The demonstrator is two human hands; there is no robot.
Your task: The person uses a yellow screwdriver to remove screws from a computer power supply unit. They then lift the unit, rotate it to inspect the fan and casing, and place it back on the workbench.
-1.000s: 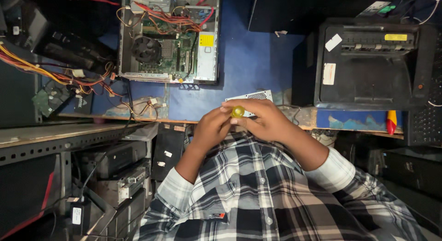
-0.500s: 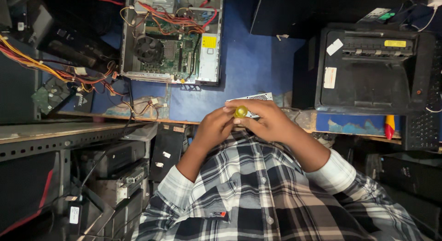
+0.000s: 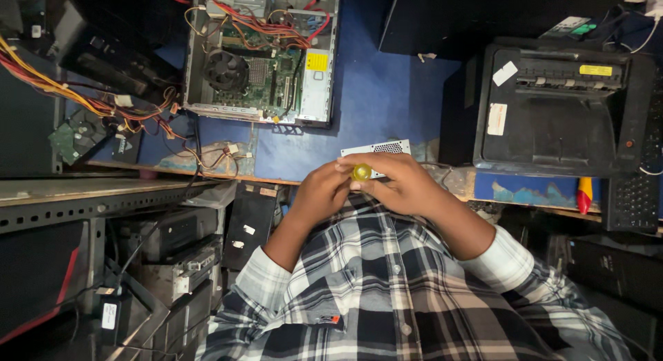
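Both my hands meet in front of my chest at the desk's front edge. My right hand curls its fingers over a small tool with a round yellow handle end. My left hand closes against the same handle from the left side. The tool's shaft is hidden by my fingers. Just beyond my hands lies a small silver metal box with a perforated face, partly covered by my right hand. My checked shirt sleeves fill the lower part of the view.
An open computer case with fan, board and red and yellow wires lies on the blue desk top. A black printer stands at the right, with a keyboard beside it. Loose cables and a bare drive lie left; old units sit under the desk.
My hands stay closed together on the yellow handle in the same spot. Only the view has shifted slightly.
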